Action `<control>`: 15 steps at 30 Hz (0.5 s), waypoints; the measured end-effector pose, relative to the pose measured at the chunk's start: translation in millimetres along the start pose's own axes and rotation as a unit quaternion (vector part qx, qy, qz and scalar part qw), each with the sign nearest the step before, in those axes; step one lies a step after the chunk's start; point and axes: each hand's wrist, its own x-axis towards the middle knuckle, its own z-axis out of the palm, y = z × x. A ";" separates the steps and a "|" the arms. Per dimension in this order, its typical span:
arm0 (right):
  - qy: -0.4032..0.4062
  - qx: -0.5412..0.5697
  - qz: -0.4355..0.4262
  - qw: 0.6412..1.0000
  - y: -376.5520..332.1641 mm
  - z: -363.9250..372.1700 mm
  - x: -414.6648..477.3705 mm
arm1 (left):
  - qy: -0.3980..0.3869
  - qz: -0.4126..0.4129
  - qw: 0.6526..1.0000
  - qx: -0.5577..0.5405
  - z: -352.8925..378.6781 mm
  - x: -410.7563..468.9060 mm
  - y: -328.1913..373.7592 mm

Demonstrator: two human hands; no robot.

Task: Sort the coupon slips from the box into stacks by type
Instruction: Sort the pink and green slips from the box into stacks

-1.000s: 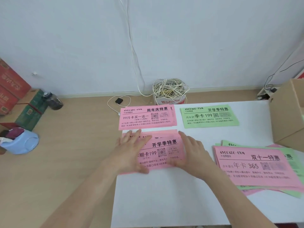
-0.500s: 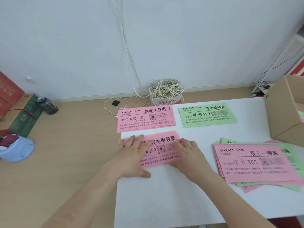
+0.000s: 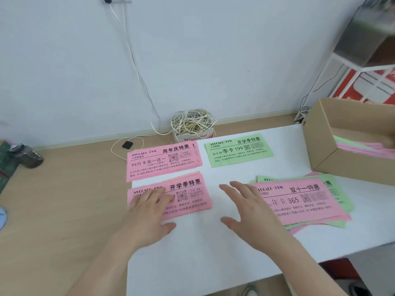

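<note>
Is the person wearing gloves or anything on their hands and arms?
No gloves. The left hand and right hand are bare, with no rings, watch or bracelet showing. The left arm and right arm are bare too, with no sleeves as far as the picture's edge.

3 stacks [image 3: 164, 159] lie left of the mixed pile [image 3: 299, 201], the box [image 3: 346, 165] behind it
</note>
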 end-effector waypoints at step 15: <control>0.013 0.001 0.152 0.988 187.2 -52.6 -78.3 | 0.147 0.208 0.962 -0.101 18.7 36.7 237.5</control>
